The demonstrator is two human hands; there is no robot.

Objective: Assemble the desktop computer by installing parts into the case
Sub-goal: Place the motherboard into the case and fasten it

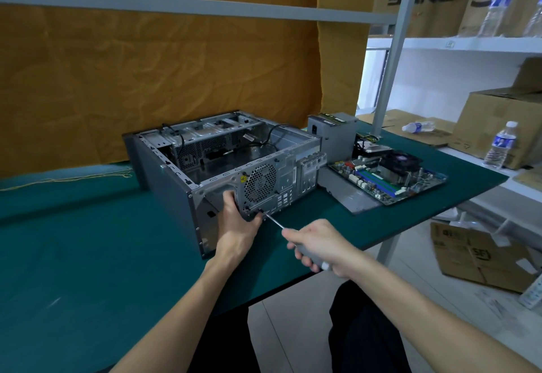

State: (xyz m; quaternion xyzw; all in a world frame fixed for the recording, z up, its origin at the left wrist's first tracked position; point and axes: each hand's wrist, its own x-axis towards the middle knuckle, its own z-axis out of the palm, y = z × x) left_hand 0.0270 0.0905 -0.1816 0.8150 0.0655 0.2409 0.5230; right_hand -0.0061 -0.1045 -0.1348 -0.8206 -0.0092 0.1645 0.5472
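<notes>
An open grey computer case point(176, 190) lies on its side on the green table, its rear panel with the round fan grille point(259, 183) facing me. My left hand point(239, 226) grips the lower rear edge of the case beside the grille, fingers curled round the metal. My right hand point(318, 245) holds a screwdriver point(274, 221) by its grey handle; the tip sits at a screw point just below the grille. A motherboard point(390, 176) with a cooler fan lies to the right of the case, and a grey power supply point(333, 135) stands behind it.
The green table point(88, 255) ends close to my lap at the front and just past the motherboard on the right. White shelves on the right hold cardboard boxes point(498, 126) and water bottles point(500, 145). More boxes point(481, 255) sit on the floor. An orange cloth hangs behind.
</notes>
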